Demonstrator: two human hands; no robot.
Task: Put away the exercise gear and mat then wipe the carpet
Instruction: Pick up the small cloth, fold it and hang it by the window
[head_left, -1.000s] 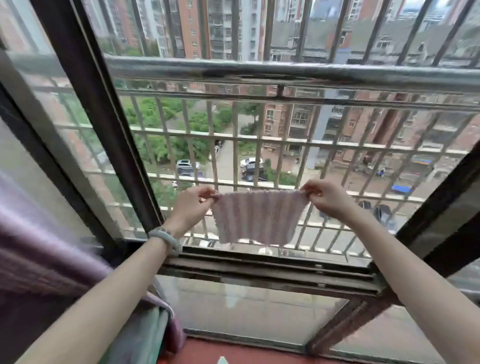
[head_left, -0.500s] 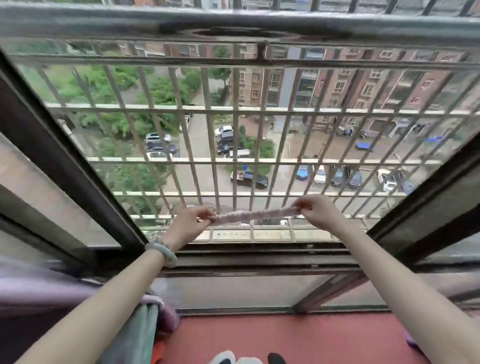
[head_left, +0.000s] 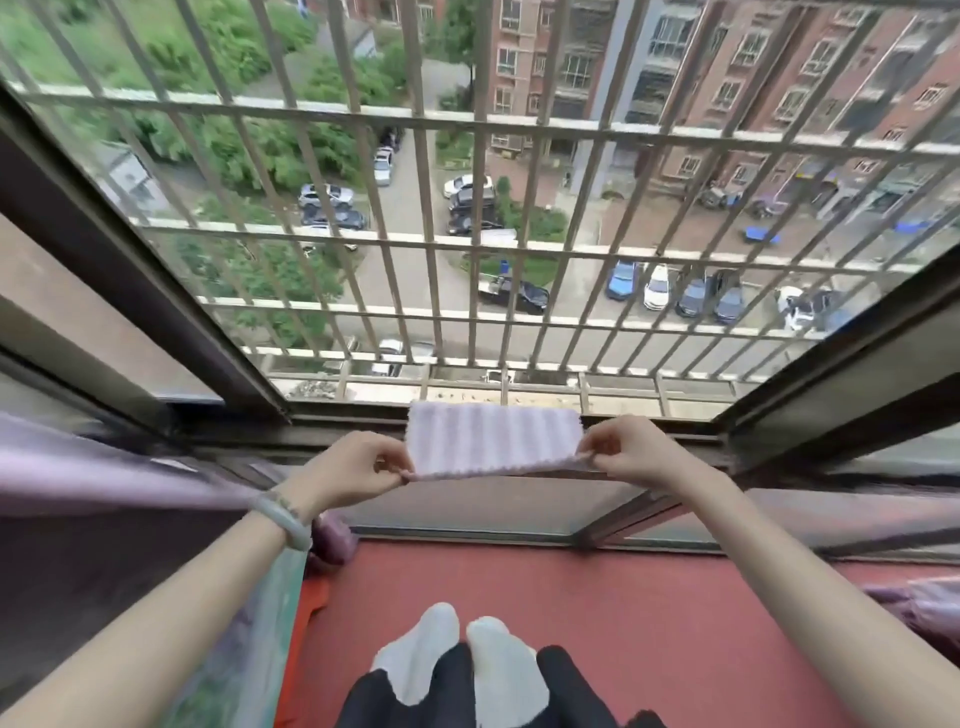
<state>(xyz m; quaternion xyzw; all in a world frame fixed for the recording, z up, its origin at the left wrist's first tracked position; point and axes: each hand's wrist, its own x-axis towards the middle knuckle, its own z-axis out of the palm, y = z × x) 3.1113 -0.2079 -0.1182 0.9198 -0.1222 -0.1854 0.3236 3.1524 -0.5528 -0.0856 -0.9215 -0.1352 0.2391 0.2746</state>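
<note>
A small pale lilac ribbed cloth (head_left: 491, 439) is stretched flat between both hands just inside the open window, over the dark sill. My left hand (head_left: 353, 470) pinches its near left corner. My right hand (head_left: 626, 452) pinches its near right corner. The cloth's far edge points toward the window bars. A pale bangle sits on my left wrist. The red carpet (head_left: 649, 623) lies below, with my white-socked feet (head_left: 457, 649) on it.
Metal security bars (head_left: 467, 234) close off the open window, with a street and parked cars far below. The dark window frame (head_left: 130, 291) runs along the left and right. Purple curtain fabric (head_left: 104, 478) hangs at the left.
The cloth hung vertically out by the bars, then flipped edge-on, and now lies flat and nearer to me. Both hands have drawn back inside, and my view has tilted down.
</note>
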